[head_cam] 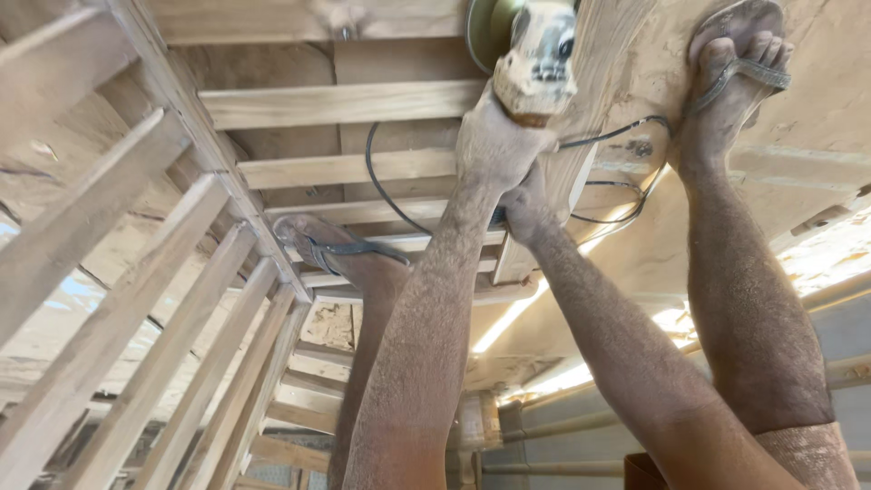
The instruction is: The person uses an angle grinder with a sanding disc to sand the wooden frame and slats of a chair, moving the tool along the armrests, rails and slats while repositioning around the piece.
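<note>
A dust-coated angle grinder [537, 56] sits at the top centre, its round disc guard [487, 32] against a pale wooden plank [606, 63]. My left hand [494, 141] is wrapped around the grinder's body just behind the head. Below it, my right hand [526, 210] grips the tool's rear end, which the hands largely hide. Both forearms are covered in fine sawdust. A black power cable [378, 181] loops left from the hands, and another loop lies to their right.
My sandalled right foot [737, 68] rests on a wide board at the top right, my left foot [337, 250] on a slat of the wooden frame. Slanted wooden slats [181, 299] fill the left side. Grey rails [581, 422] run along the bottom right.
</note>
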